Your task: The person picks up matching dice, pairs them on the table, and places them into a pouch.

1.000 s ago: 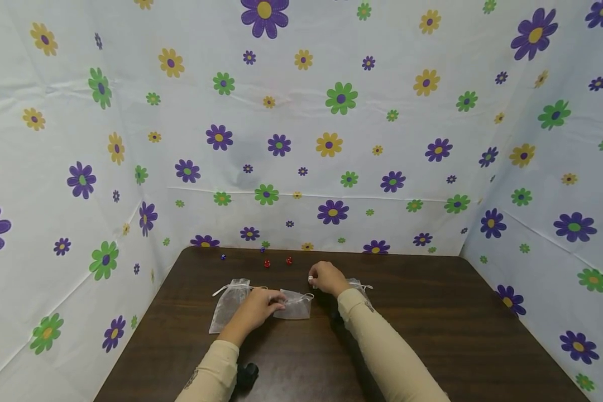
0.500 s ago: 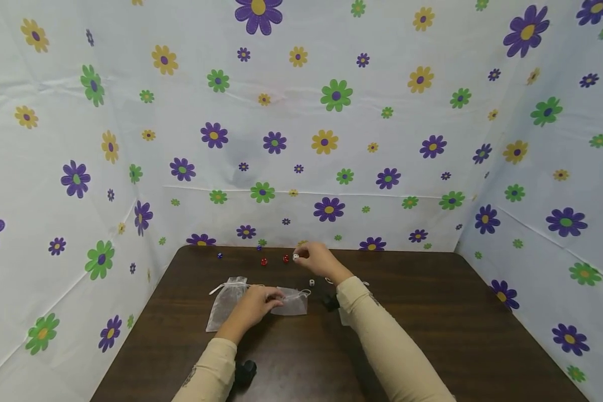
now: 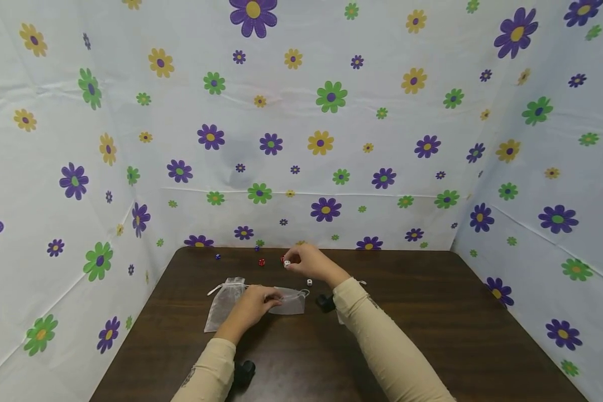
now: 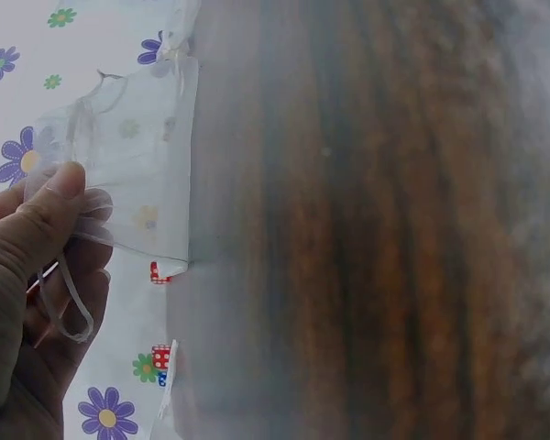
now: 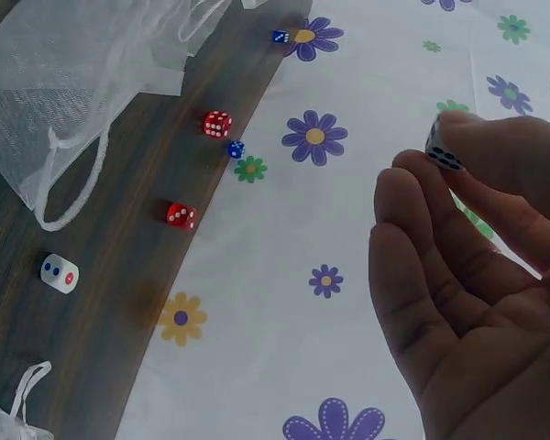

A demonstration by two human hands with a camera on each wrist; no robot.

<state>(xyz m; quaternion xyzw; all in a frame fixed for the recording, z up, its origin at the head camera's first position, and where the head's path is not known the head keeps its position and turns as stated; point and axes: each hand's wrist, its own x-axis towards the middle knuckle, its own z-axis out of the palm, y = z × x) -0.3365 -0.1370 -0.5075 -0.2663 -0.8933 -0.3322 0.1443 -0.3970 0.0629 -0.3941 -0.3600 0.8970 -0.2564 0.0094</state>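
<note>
My left hand point(image 3: 253, 304) pinches a sheer white drawstring pouch point(image 4: 133, 174) between thumb and fingers; a loop of its cord point(image 4: 73, 302) hangs by the fingers. My right hand point(image 3: 314, 263) is farther out toward the back of the table and pinches a white die point(image 5: 442, 151) with black pips between thumb and fingertip. A second white die point(image 5: 60, 273) lies on the table nearer me. Two red dice point(image 5: 217, 125) point(image 5: 181, 215) sit close by the right hand, with two smaller blue dice point(image 3: 218, 257) point(image 3: 257, 248) near the back edge.
Another sheer pouch point(image 3: 225, 308) lies flat at the left, partly behind the left hand. A third pouch point(image 5: 14, 423) is mostly hidden under the right forearm in the head view. Flowered white cloth point(image 3: 326, 139) walls the dark wooden table point(image 3: 432, 312) at back and sides.
My right hand has moved away to the back left, leaving one white die on the table and carrying another toward the red dice. The left hand stays at its pouch.
</note>
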